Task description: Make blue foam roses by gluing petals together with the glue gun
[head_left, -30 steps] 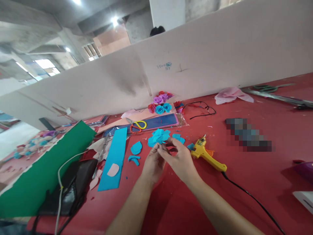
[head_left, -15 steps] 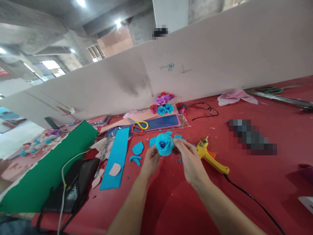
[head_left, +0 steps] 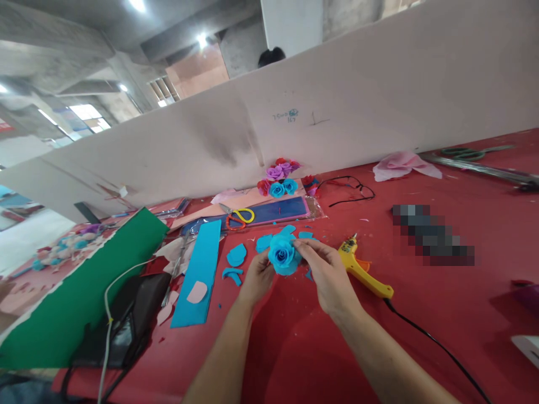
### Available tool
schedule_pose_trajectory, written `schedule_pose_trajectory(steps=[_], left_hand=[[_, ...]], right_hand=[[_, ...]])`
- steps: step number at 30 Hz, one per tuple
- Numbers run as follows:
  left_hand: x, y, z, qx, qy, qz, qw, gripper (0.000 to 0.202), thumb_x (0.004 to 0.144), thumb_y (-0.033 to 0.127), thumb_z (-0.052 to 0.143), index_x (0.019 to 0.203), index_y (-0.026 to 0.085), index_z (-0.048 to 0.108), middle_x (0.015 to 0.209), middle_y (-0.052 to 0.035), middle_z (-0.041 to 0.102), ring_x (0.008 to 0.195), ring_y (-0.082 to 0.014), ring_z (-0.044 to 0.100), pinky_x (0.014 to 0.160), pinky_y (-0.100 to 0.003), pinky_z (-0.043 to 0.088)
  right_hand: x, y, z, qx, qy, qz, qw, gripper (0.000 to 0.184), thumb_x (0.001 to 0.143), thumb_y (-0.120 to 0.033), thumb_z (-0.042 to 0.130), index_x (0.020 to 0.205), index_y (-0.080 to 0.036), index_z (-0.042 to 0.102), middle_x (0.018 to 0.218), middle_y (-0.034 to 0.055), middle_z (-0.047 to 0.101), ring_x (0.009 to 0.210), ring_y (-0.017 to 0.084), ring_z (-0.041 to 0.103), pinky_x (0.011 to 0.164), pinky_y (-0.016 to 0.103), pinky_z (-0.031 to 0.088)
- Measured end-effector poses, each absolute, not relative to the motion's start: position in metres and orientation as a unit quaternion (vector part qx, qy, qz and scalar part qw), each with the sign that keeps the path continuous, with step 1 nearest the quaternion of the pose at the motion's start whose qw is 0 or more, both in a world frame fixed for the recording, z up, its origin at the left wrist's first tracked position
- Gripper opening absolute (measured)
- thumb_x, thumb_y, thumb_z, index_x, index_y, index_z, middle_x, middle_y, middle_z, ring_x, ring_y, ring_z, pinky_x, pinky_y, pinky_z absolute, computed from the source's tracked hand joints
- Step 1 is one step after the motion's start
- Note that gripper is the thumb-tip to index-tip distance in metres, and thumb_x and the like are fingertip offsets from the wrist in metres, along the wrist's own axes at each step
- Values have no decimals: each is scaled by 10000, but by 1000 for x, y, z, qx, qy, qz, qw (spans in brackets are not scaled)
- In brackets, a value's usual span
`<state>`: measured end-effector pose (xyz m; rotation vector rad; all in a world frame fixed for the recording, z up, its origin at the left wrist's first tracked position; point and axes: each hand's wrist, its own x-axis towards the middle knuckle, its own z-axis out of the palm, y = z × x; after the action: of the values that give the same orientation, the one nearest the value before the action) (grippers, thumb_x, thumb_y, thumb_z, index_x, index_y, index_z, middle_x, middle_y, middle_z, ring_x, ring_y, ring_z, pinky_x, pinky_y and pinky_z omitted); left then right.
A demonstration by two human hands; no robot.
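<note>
A blue foam rose (head_left: 282, 253) is held up over the red table (head_left: 421, 314), its open face turned toward me. My left hand (head_left: 256, 279) grips it from below and the left side. My right hand (head_left: 326, 275) pinches its right edge with thumb and fingers. Loose blue petal pieces (head_left: 236, 255) lie on the table just behind and left of the rose. A long blue foam strip (head_left: 200, 269) lies further left.
A yellow glue gun (head_left: 362, 270) with a black cord lies right of my hands. Scissors (head_left: 236, 216) rest on a blue sheet behind. Finished roses (head_left: 278, 178) stand by the white partition. A green board (head_left: 80, 286) and black bag (head_left: 126, 325) fill the left. Glasses (head_left: 349, 189) lie behind.
One second ago both hands pinched together in front of a flat blue petal cluster. Now the formed rose sits between them, facing me, slightly lower than half a second ago.
</note>
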<state>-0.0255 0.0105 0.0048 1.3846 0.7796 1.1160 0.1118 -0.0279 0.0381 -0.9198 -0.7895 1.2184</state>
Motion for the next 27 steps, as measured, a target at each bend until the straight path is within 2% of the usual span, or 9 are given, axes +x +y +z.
schedule_pose_trajectory(steps=[5, 9, 12, 18, 22, 27], left_hand=[[-27, 13, 3, 658, 327, 452, 507, 195, 733, 294, 659, 585, 174, 615, 588, 11, 554, 646, -143, 471, 699, -279, 425], [-28, 13, 3, 677, 333, 442, 485, 181, 768, 300, 618, 636, 177, 638, 612, 2, 575, 646, -144, 471, 691, -283, 424], [-27, 12, 5, 675, 339, 437, 488, 154, 760, 293, 627, 662, 178, 658, 637, -6, 597, 645, -144, 469, 678, -277, 425], [-26, 10, 10, 638, 359, 473, 490, 153, 733, 313, 652, 661, 181, 680, 681, -13, 623, 659, -148, 473, 694, -282, 430], [-26, 11, 5, 616, 368, 485, 500, 159, 729, 326, 661, 674, 179, 692, 697, -18, 633, 663, -149, 491, 701, -281, 428], [-25, 11, 0, 591, 379, 496, 511, 160, 767, 326, 625, 797, 192, 708, 811, -38, 667, 764, -173, 548, 779, -302, 433]], right_hand=[[114, -26, 37, -415, -355, 533, 646, 179, 698, -333, 661, 750, -174, 725, 650, 10, 652, 615, 140, 561, 602, 261, 452], [115, -26, 37, -423, -367, 522, 643, 166, 698, -305, 654, 791, -190, 729, 701, 14, 676, 661, 155, 580, 637, 279, 456], [116, -27, 39, -417, -365, 511, 658, 147, 707, -305, 657, 799, -208, 720, 704, 2, 664, 663, 144, 566, 630, 268, 441], [114, -28, 40, -398, -306, 503, 703, 189, 771, -376, 610, 856, -211, 643, 634, -25, 573, 559, 105, 472, 523, 233, 365], [111, -29, 38, -396, -304, 536, 681, 213, 785, -386, 589, 909, -213, 605, 654, -16, 579, 588, 119, 499, 526, 237, 358], [107, -30, 38, -380, -334, 540, 673, 240, 757, -330, 626, 971, -233, 579, 705, -26, 595, 608, 110, 505, 550, 236, 360]])
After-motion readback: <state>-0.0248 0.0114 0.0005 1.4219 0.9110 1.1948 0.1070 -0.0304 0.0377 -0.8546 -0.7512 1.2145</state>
